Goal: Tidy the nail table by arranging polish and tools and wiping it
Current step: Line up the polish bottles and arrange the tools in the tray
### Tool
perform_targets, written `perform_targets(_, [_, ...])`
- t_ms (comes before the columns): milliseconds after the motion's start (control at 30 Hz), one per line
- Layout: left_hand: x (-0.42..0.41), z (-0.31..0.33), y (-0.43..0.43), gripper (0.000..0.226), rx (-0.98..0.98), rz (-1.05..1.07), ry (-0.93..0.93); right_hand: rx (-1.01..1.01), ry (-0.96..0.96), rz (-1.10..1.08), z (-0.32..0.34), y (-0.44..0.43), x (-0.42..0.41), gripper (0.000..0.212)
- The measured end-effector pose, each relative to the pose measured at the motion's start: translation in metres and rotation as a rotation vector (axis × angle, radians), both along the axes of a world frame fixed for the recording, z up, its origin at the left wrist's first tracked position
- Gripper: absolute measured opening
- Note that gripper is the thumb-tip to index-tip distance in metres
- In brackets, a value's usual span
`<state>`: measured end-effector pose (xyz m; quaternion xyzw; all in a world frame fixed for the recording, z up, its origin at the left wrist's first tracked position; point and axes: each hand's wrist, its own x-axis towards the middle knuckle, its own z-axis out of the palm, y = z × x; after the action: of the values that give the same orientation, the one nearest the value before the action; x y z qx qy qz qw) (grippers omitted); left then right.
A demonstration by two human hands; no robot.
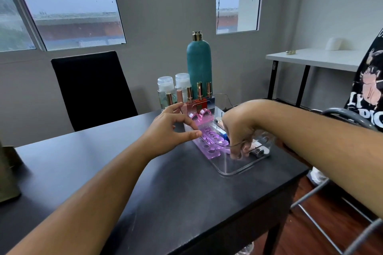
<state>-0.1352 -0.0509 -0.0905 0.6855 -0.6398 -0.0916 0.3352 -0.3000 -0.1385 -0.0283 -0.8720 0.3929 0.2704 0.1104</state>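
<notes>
One black table (62, 161), grey wall (161, 16)

Head-worn view, looking forward and down, table (165, 182) close below

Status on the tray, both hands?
Left hand open beside pink toe separators. Right hand in clear tray, pinching thin metal tool. Nothing blocking.

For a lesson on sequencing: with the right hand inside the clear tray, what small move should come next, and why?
Probably set the thin metal tool down beside the pink toe separators and release it: the right hand holds it low inside the clear tray.
</notes>
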Motion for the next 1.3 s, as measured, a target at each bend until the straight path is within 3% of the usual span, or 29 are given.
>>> perform_targets(167, [-0.001,0.002,0.001,0.021,0.013,0.000,0.007,-0.114,-0.136,-0.007,0.035,-0.003,-0.016,0.018])
perform_targets(333, [-0.002,0.002,0.001,0.019,0.018,0.006,0.011,-0.101,-0.339,-0.068,0.041,-0.008,-0.017,0.017])
perform_targets(467, [-0.003,0.002,0.002,0.021,0.016,0.006,0.015,-0.123,-0.292,-0.075,0.019,-0.007,-0.008,0.018])
perform_targets(600, [-0.004,0.003,0.003,0.023,0.017,0.017,0.007,-0.016,-0.252,-0.141,0.021,-0.007,-0.007,0.008])
perform_targets(767, [-0.005,0.007,0.006,0.023,0.037,0.028,-0.001,-0.034,-0.254,-0.153,0.023,-0.008,-0.011,0.019])
perform_targets(1000, [-0.023,0.022,-0.003,0.008,0.083,-0.052,-0.254,0.053,-0.297,-0.157,0.015,-0.007,-0.014,0.017])
perform_targets(1167, [-0.030,0.033,-0.019,0.023,0.281,-0.169,-0.459,0.013,-0.345,-0.153,0.018,-0.009,-0.022,0.020])
perform_targets(1300, [-0.033,0.033,-0.026,0.033,0.414,-0.219,-0.489,-0.023,-0.349,-0.142,0.022,-0.014,-0.026,0.019])
